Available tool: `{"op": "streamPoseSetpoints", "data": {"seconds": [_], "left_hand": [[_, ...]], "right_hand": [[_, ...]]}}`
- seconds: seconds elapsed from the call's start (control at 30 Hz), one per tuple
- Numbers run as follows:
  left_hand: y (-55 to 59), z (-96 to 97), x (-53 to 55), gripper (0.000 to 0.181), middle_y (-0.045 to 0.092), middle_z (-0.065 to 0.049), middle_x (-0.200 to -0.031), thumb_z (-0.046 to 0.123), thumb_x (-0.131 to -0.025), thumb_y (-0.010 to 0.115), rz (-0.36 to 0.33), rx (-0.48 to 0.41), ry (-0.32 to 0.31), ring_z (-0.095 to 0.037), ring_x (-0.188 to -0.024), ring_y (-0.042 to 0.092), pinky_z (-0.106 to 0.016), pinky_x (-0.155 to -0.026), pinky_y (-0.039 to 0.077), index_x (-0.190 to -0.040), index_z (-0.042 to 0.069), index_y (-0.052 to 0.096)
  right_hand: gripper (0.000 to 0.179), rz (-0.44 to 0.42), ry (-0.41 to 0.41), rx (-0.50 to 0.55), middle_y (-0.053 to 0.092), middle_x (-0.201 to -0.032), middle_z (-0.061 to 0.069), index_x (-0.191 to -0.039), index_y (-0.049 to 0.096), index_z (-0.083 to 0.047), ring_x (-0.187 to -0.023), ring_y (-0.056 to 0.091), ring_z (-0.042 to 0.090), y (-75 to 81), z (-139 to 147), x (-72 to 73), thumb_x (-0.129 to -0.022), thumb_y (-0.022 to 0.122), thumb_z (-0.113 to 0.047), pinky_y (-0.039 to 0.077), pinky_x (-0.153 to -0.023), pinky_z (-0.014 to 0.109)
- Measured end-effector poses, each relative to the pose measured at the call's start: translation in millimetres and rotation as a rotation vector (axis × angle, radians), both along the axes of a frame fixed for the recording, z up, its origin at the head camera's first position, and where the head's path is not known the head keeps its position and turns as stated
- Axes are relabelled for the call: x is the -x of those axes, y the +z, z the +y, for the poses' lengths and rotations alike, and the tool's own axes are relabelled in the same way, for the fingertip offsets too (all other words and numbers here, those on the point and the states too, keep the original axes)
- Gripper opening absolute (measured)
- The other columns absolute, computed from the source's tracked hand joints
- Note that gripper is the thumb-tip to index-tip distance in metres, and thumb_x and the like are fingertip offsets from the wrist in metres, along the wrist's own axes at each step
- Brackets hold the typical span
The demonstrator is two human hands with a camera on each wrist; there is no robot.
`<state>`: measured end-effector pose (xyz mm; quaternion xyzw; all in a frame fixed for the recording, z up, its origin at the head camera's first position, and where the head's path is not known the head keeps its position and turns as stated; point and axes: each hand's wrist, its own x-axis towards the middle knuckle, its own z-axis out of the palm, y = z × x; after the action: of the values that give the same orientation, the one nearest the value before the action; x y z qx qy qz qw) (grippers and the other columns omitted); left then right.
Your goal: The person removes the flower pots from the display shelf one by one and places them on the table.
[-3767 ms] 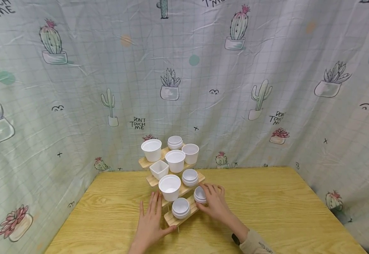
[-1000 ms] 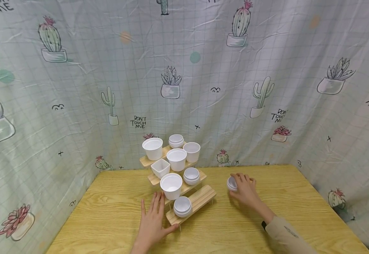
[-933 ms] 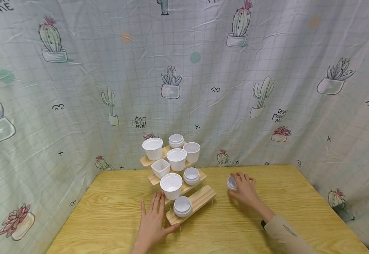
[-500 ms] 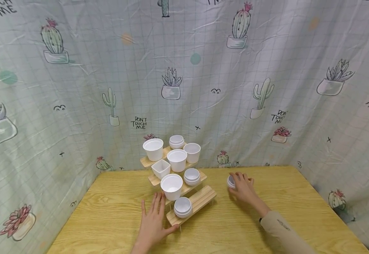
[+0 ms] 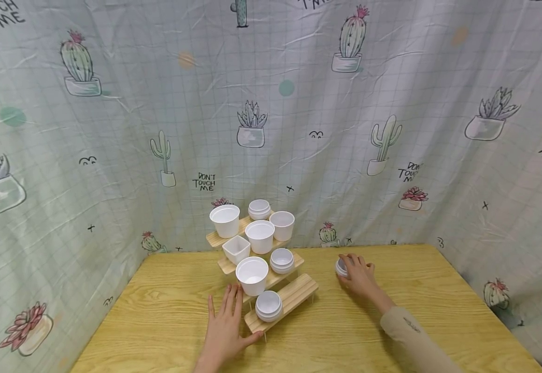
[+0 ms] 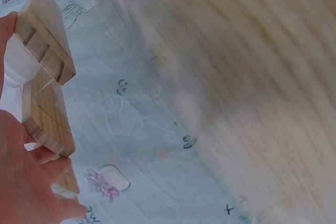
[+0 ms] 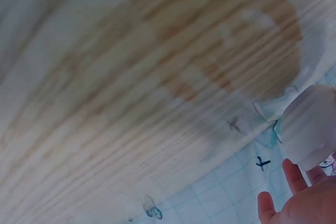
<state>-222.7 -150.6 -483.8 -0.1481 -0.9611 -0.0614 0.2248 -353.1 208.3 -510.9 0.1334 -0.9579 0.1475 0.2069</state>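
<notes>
My right hand [image 5: 359, 278] grips a small round white pot [image 5: 341, 268] at the table's right side, apart from the stand. In the right wrist view the pot [image 7: 310, 129] shows beside my fingers [image 7: 294, 177]. My left hand [image 5: 225, 322] lies along the left end of a tiered wooden stand [image 5: 301, 290], fingers straight and spread. Its thumb touches the lowest step's end, and its fingertips reach the step above. In the left wrist view, fingers touch the step ends [image 6: 50, 124]. A similar round pot [image 5: 269, 305] sits on the lowest step's left part.
Several white pots stand on the upper steps, among them a square one [image 5: 236, 249], a tall one [image 5: 252, 274] and a round low one [image 5: 282, 260]. The wood-grain table [image 5: 345, 331] meets a cactus-print curtain [image 5: 289, 155] behind and at both sides.
My right hand has carried the round pot from the lowest step's right end over to the table's right side. In the last second it has barely moved. My left hand stays at the stand.
</notes>
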Motion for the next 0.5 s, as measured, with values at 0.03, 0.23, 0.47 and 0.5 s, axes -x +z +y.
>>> {"op": "streamPoseSetpoints", "data": {"seconds": [0.03, 0.23, 0.47, 0.5], "left_hand": [[-0.1, 0.0, 0.0, 0.108, 0.03, -0.014, -0.145, 0.069, -0.061, 0.062, 0.001, -0.001, -0.001, -0.032, -0.134, 0.027, -0.065, -0.103, 0.014, -0.138, 0.0, 0.031], [-0.5, 0.1, -0.5, 0.108, 0.031, -0.014, -0.145, 0.069, -0.061, 0.063, 0.003, 0.002, -0.002, -0.033, -0.134, 0.027, -0.066, -0.103, 0.014, -0.138, 0.0, 0.031], [2.2, 0.8, -1.5, 0.109, 0.028, -0.015, -0.146, 0.07, -0.062, 0.062, -0.017, 0.009, 0.005, -0.033, -0.135, 0.026, -0.064, -0.104, 0.014, -0.139, 0.0, 0.029], [2.8, 1.0, -1.7, 0.109, 0.028, -0.015, -0.146, 0.069, -0.062, 0.062, -0.02, 0.008, 0.005, -0.033, -0.135, 0.026, -0.065, -0.104, 0.014, -0.139, 0.0, 0.029]], "right_hand": [[0.056, -0.006, -0.002, 0.0, 0.049, -0.118, 0.017, -0.126, 0.049, -0.01, -0.104, 0.044, 0.035, -0.7, 0.7, 0.7, -0.077, 0.069, -0.027, 0.032, -0.072, 0.052], [0.056, -0.026, -0.006, 0.017, 0.048, -0.118, 0.019, -0.126, 0.049, -0.008, -0.104, 0.043, 0.038, -0.6, 4.0, 0.8, -0.076, 0.069, -0.024, 0.031, -0.07, 0.052], [0.056, -0.051, -0.013, 0.0, 0.049, -0.118, 0.018, -0.126, 0.049, -0.008, -0.104, 0.043, 0.038, -0.1, 5.5, 2.7, -0.077, 0.069, -0.026, 0.031, -0.069, 0.052], [0.056, -0.056, -0.015, -0.003, 0.049, -0.118, 0.017, -0.127, 0.049, -0.009, -0.104, 0.043, 0.038, -0.2, 5.4, 3.6, -0.077, 0.068, -0.027, 0.031, -0.069, 0.052]]}}
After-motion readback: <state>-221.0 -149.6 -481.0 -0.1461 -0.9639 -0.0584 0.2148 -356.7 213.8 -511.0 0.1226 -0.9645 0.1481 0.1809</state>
